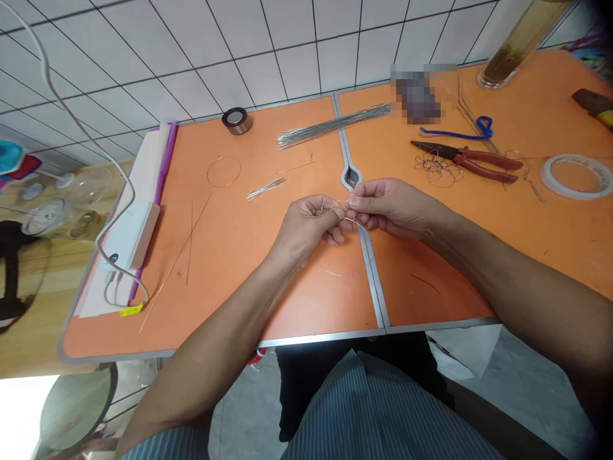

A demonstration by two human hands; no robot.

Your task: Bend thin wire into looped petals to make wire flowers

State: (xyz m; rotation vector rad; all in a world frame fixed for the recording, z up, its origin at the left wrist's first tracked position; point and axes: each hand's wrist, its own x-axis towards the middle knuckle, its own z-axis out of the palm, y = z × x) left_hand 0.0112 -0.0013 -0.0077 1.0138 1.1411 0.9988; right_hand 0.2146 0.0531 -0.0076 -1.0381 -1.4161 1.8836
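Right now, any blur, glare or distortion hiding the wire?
Head view: fisheye curves the wall tiles and table edge; pixelated patch masks a far spot; bottom-left corner blown out; thin wire between left hand and right hand faint, not blurred.

A blurry patch (421, 92) behind the red pliers (479, 160) hides what lies there. The tall glass (517, 45) further behind the pliers is cut off on top. Left of the pliers, fingers (366, 203) hide most of the thin wire (352, 221).

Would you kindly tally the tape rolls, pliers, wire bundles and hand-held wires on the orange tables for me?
Tape rolls: 2
Pliers: 1
Wire bundles: 2
Thin wire held by left hand and right hand: 1
Total: 6
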